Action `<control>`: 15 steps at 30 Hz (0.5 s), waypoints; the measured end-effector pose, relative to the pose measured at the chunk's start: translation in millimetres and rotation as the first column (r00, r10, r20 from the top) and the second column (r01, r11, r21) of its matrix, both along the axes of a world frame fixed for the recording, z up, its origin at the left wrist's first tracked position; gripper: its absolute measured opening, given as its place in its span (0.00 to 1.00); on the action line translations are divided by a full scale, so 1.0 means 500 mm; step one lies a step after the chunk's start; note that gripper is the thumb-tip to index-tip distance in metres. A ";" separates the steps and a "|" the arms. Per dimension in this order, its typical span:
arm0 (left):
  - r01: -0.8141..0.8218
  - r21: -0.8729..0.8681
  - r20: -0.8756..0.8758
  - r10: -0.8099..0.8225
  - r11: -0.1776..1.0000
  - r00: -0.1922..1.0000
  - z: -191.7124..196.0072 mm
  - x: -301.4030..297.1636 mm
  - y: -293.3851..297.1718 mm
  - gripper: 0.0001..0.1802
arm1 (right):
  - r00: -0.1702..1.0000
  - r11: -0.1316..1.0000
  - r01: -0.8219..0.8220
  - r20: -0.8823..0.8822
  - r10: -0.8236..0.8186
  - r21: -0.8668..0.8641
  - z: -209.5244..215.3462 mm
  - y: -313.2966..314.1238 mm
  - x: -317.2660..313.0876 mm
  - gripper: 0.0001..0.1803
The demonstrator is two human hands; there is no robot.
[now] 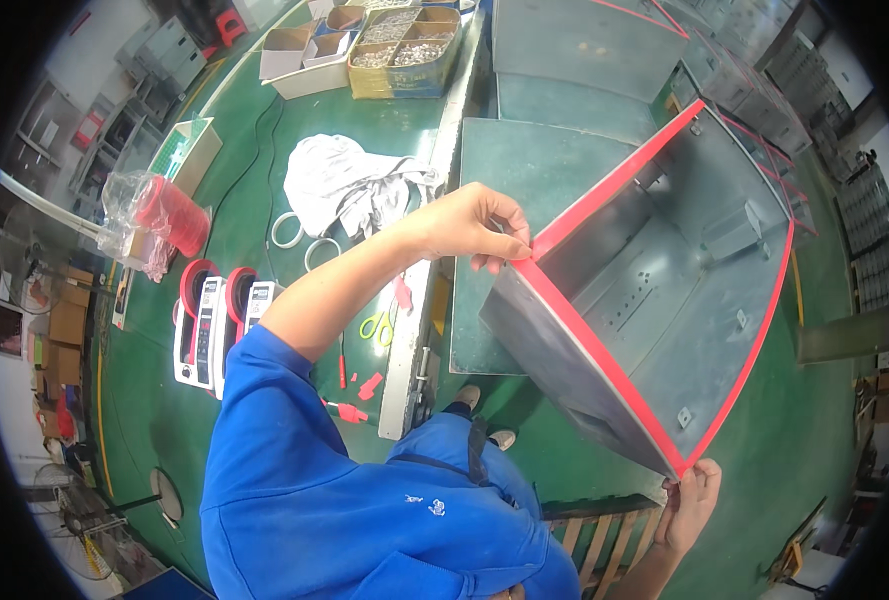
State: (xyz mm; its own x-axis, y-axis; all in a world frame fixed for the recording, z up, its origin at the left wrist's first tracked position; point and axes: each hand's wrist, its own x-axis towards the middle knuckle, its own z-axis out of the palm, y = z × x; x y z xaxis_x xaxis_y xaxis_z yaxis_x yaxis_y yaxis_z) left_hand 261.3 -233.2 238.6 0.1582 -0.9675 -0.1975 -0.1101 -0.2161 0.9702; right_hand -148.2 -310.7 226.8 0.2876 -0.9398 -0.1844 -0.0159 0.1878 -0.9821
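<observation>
A large grey metal box [584,395] stands tilted in view on my right, its open side facing up and its rim lined with red tape [604,340]. My left hand [479,228] pinches the tape at the box's upper left corner, thumb on top. At the lower corner, my right hand [691,505] has its fingertips closed on the tape's end; part of that hand sits behind the corner. Inside the box are small holes, brackets and a light grey fitting [734,228].
Left, a green-topped bench [234,215] holds a white cloth [344,185], two tape dispensers [204,330], yellow-green scissors [377,326], a red-handled screwdriver [342,370], red scraps [369,386] and bins of small parts [404,70]. More grey boxes [589,45] stand behind. A wooden pallet [604,545] lies below.
</observation>
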 end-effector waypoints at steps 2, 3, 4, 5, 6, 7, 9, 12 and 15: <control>0.008 -0.025 -0.012 -0.009 1.000 1.000 -0.009 0.003 -0.001 0.06 | 1.000 1.000 -0.002 0.010 0.002 0.005 -0.002 -0.001 -0.003 0.11; 0.013 -0.037 -0.019 -0.014 0.999 1.000 -0.013 0.004 -0.002 0.07 | 1.000 1.000 -0.002 0.015 0.002 0.008 -0.004 -0.001 -0.005 0.10; 0.005 -0.038 -0.017 -0.006 0.999 1.000 -0.014 0.004 -0.002 0.06 | 1.000 1.000 -0.004 0.009 0.004 0.005 -0.006 -0.002 -0.006 0.10; -0.002 -0.040 -0.014 0.001 0.999 1.000 -0.014 0.004 -0.003 0.06 | 1.000 1.000 -0.007 0.002 0.007 0.002 -0.007 -0.004 -0.007 0.10; -0.009 -0.040 -0.014 0.008 0.999 1.000 -0.014 0.002 -0.003 0.06 | 1.000 1.000 -0.009 -0.006 0.009 0.002 -0.009 -0.004 -0.009 0.10; -0.017 -0.027 -0.010 0.016 1.000 1.000 -0.014 0.001 -0.002 0.06 | 1.000 1.000 -0.012 0.001 0.012 0.002 -0.012 -0.005 -0.011 0.10; -0.029 -0.002 0.000 0.029 1.000 1.000 -0.014 0.002 -0.001 0.06 | 1.000 1.000 -0.015 0.016 0.015 0.001 -0.016 -0.005 -0.014 0.10; -0.064 -0.022 -0.021 0.063 0.998 0.998 -0.018 -0.007 0.007 0.09 | 0.999 1.000 -0.020 0.037 0.020 -0.004 -0.016 -0.003 -0.011 0.10; -0.126 -0.052 -0.062 0.123 0.991 0.990 -0.016 -0.018 0.012 0.13 | 0.999 1.000 -0.029 -0.015 0.029 0.003 -0.012 -0.005 -0.005 0.10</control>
